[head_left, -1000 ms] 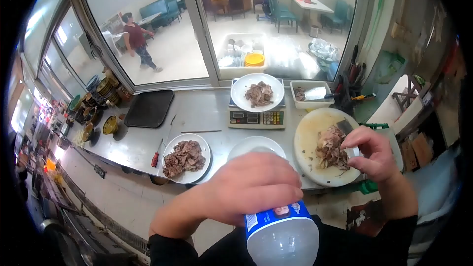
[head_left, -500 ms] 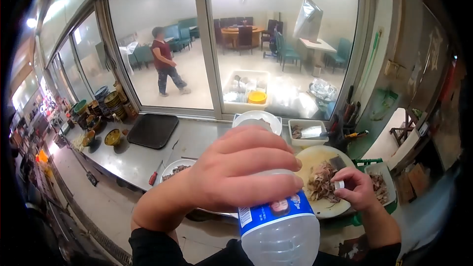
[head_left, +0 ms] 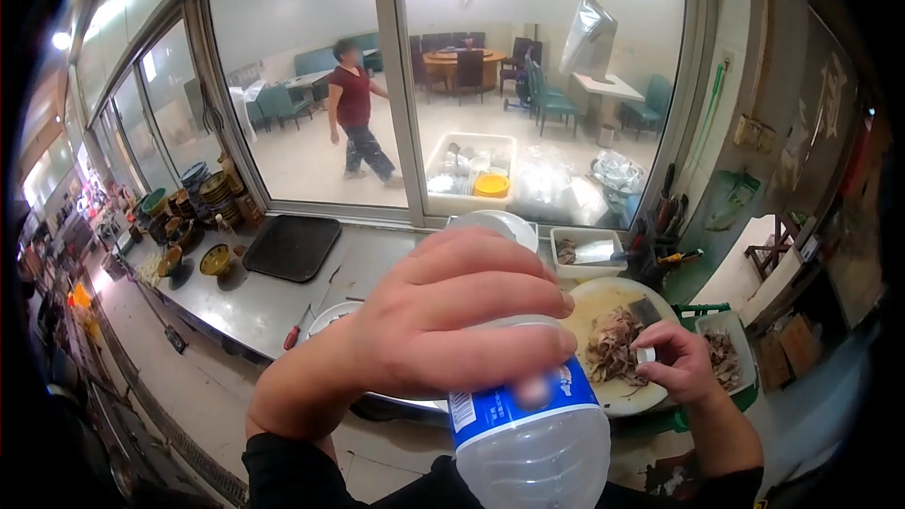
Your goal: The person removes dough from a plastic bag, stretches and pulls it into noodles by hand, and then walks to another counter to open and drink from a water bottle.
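My left hand (head_left: 462,320) is wrapped round a clear plastic bottle (head_left: 533,457) with a blue label, held close to the camera. The bottle's neck and mouth are hidden behind the hand. A white bottle cap (head_left: 645,355) is pinched between the thumb and fingers of my right hand (head_left: 688,363). That hand hovers by a pile of chopped meat (head_left: 611,339) on a round cutting board (head_left: 586,298). A wide metal blade (head_left: 646,311) lies beside the meat. White plates (head_left: 500,222) show partly behind my left hand.
A meat-filled tub (head_left: 726,356) stands right of the board, and a white bin (head_left: 584,270) behind it. On the metal counter (head_left: 273,302) lie a black tray (head_left: 292,248) and a red-handled tool (head_left: 294,335). Bowls (head_left: 216,261) stand farther left. Beyond the window walks a person (head_left: 355,113).
The person beyond the window has walked rightward. My left hand and the bottle have shifted very slightly; both hands keep their holds.
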Demonstrator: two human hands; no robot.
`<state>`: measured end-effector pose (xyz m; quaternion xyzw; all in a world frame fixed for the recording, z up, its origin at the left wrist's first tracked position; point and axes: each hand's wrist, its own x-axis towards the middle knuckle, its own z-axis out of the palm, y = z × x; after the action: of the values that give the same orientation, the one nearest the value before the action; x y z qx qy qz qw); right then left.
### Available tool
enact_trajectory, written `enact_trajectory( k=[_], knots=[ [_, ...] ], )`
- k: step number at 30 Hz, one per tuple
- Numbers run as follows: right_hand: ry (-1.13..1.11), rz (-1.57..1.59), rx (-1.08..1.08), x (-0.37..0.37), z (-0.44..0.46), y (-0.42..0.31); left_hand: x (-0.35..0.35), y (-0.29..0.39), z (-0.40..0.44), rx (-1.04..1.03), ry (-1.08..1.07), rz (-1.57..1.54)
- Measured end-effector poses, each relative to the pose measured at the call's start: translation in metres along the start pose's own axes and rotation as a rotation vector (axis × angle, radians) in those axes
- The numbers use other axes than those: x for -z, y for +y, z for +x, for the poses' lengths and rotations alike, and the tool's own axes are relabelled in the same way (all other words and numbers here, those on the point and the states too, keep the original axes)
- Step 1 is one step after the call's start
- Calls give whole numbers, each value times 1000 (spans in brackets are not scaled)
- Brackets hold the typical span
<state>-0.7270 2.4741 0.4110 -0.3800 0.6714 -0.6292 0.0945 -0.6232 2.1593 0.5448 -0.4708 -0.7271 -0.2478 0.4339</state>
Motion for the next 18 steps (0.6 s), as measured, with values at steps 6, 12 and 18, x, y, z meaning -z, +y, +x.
enact_trajectory(
  k=[6,12,18],
  knots=[
    [-7,-4,-21,-2,1,-2,5,4,-1,5,-19,27],
    [-28,-12,-24,-2,0,-2,7,9,-1,25,-4,19],
    [-30,-7,-10,-5,1,-5,9,10,-1,17,-7,29]
  ],
)
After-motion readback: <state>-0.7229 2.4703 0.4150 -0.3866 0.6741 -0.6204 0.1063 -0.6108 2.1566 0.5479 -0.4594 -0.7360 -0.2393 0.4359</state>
